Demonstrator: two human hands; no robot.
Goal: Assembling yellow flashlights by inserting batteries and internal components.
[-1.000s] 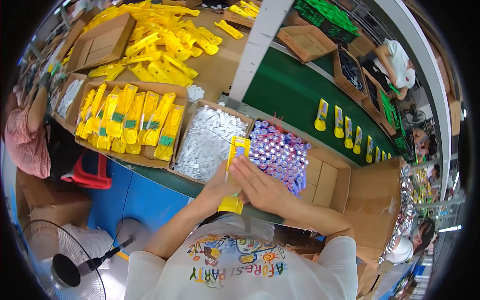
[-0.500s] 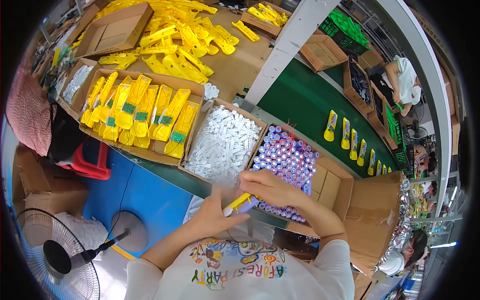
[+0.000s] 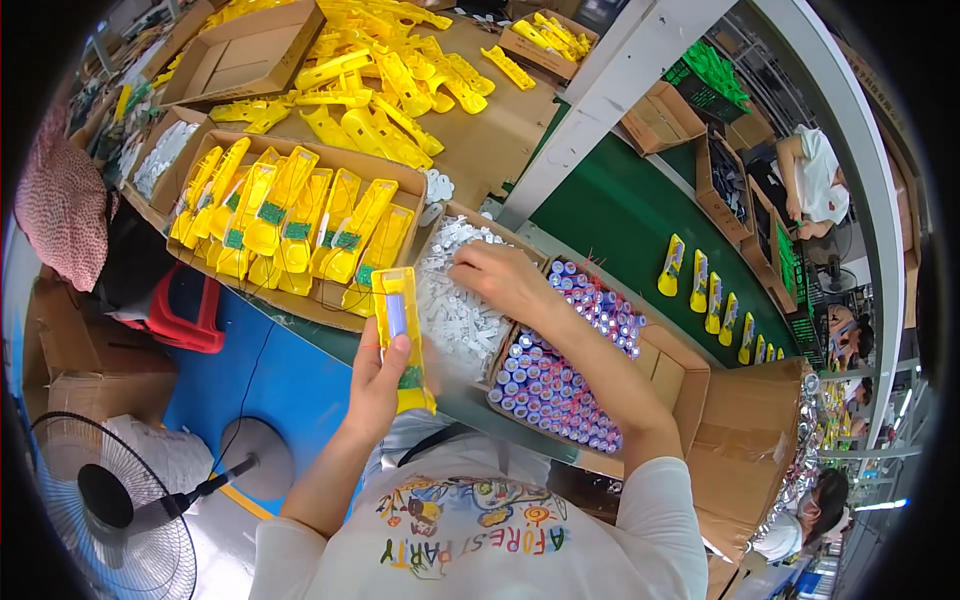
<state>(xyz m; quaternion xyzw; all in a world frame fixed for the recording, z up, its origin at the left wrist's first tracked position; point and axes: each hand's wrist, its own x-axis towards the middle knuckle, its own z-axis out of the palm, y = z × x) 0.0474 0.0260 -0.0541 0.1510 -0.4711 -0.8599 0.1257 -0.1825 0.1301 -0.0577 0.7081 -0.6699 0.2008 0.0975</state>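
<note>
My left hand is closed around a yellow plastic housing, held upright in front of the boxes with the thumb across its open side. Inside it lie a purple battery cell and, lower down, a small green circuit board. My right hand reaches into a carton of small white plastic strips. Its fingers are bent together among the strips, and whatever they pinch is hidden. Beneath my right forearm stands a carton of purple battery cells with red wires.
On the left, a carton holds several yellow housings fitted with boards. Loose yellow housings are heaped behind it. A grey metal post separates this bench from a green belt carrying finished-looking housings. A fan stands lower left.
My right hand has left the housing and moved up into the white strips. My left hand has shifted left and turned the housing upright, its open side now showing.
</note>
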